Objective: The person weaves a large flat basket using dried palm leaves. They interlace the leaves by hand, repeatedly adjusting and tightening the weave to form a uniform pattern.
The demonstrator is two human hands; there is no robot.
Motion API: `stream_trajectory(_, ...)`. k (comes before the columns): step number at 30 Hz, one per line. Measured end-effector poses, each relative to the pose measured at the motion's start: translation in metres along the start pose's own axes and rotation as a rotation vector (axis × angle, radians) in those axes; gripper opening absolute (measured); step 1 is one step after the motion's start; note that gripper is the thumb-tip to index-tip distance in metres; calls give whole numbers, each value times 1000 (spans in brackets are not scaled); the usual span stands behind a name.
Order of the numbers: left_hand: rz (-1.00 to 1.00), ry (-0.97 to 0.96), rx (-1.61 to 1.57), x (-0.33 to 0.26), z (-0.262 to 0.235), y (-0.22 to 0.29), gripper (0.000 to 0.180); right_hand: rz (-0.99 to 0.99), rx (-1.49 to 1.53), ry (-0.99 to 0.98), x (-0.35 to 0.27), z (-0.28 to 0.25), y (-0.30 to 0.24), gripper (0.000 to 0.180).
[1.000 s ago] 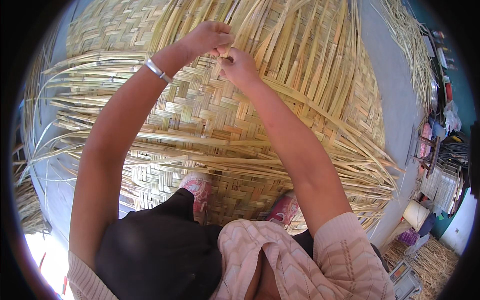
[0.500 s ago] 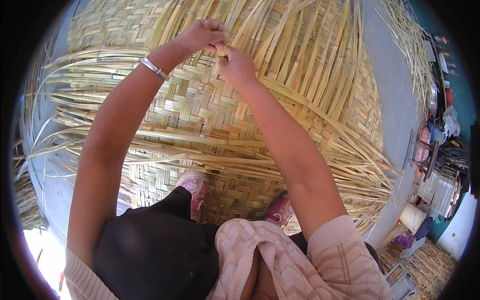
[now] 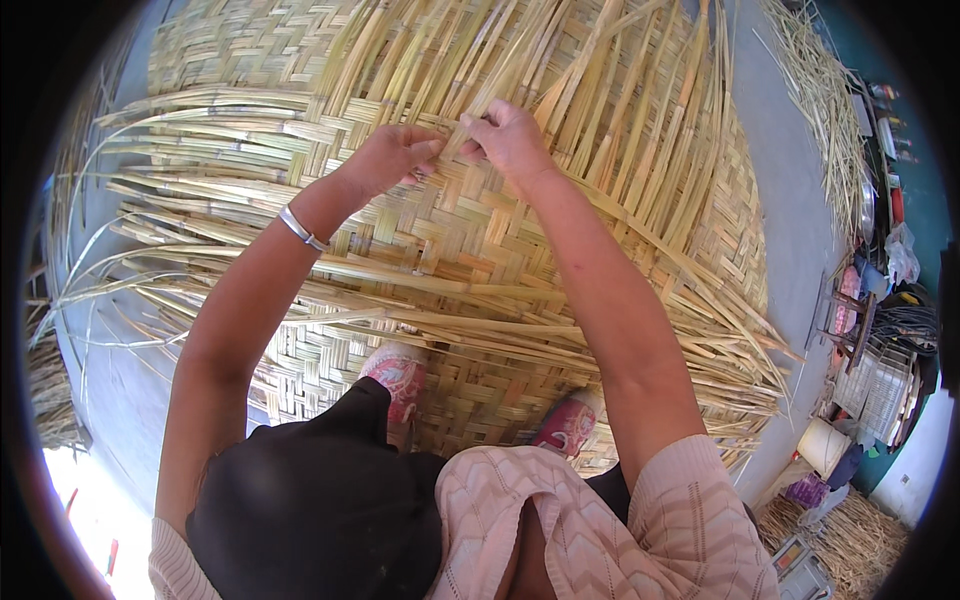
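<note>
Pink shoes (image 3: 398, 372) stand on the woven reed mat (image 3: 440, 250). Farther out, left hand (image 3: 392, 155) and right hand (image 3: 512, 138) meet, fingers pinched on one reed strip (image 3: 452, 148); best kept flat and pulled snug.

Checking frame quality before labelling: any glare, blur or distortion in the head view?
Head view: strong fisheye, black vignette at the rim, strips of the woven mat bend toward the edges; blown-out patch on the floor at lower left; left hand and right hand sharp, evenly lit, no visible motion blur; clutter at the far right edge small and squeezed.
</note>
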State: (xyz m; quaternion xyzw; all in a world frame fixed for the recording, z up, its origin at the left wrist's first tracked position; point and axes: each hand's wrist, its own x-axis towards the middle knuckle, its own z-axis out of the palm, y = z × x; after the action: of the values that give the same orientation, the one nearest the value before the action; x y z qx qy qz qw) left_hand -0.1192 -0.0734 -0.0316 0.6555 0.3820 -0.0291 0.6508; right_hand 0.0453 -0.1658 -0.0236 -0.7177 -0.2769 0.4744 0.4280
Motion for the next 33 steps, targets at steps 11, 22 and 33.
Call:
stream_trajectory(11, -63, -103, -327, -22, 2, 14, 26, 55, 218, -127, -5, -6, -23, 19)
stream_trajectory(22, -42, 177, -212, -33, 29, -3, 21, -119, -100, 39, -14, 24, -14, 21)
stream_trajectory(33, -142, 175, -471, -44, 32, -1, 18, -366, -437, 182, -41, 38, -8, 26)
